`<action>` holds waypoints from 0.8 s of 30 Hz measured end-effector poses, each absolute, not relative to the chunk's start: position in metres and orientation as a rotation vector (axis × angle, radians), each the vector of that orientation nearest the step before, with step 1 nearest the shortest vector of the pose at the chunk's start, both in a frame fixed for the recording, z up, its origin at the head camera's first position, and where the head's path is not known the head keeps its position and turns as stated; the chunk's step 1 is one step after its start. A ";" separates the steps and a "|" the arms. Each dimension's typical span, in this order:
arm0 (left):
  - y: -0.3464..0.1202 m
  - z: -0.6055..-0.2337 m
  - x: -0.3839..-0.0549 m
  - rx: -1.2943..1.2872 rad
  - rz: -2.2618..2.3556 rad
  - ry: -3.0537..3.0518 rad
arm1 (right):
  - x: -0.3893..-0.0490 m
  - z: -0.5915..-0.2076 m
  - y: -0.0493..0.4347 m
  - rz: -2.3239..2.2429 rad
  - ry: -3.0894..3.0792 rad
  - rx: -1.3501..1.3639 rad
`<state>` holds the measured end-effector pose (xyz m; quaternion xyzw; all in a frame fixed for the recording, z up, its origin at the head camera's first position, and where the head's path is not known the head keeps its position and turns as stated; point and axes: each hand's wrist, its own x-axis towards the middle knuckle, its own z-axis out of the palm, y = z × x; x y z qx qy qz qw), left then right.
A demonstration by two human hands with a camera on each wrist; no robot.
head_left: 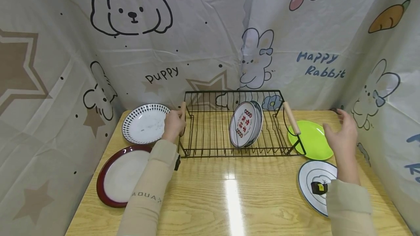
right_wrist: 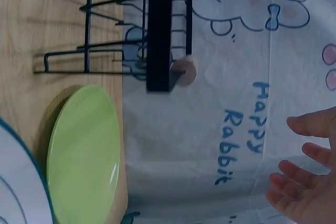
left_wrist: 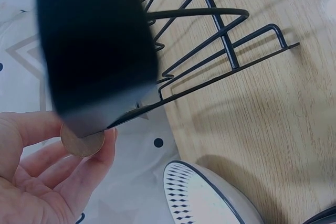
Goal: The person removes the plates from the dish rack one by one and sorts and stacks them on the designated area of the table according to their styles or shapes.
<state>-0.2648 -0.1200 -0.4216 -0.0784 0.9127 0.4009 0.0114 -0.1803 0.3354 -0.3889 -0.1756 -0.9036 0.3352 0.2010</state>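
Note:
A black wire dish rack with wooden handles stands on the table; two stacked dishes lean in it, the front one a white plate with red characters. My left hand grips the rack's left wooden handle, fingers and thumb curled round it in the left wrist view. My right hand is held off the rack's right side with fingers spread and nothing in them. Near it lies a green plate. The rack's right wooden handle is untouched.
On the left are a white bowl with a black diamond-patterned rim and a maroon-rimmed plate, partly behind my left arm. A blue-rimmed white plate lies at the right. A printed cloth hangs round the table.

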 end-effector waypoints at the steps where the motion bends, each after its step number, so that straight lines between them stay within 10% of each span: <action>1: -0.120 -0.421 -0.265 -0.242 1.248 2.848 | -0.184 -0.386 0.328 0.923 -2.528 -0.441; 24: -0.120 -0.419 -0.263 -0.234 1.275 2.831 | -0.231 -0.415 0.227 1.111 -2.709 0.181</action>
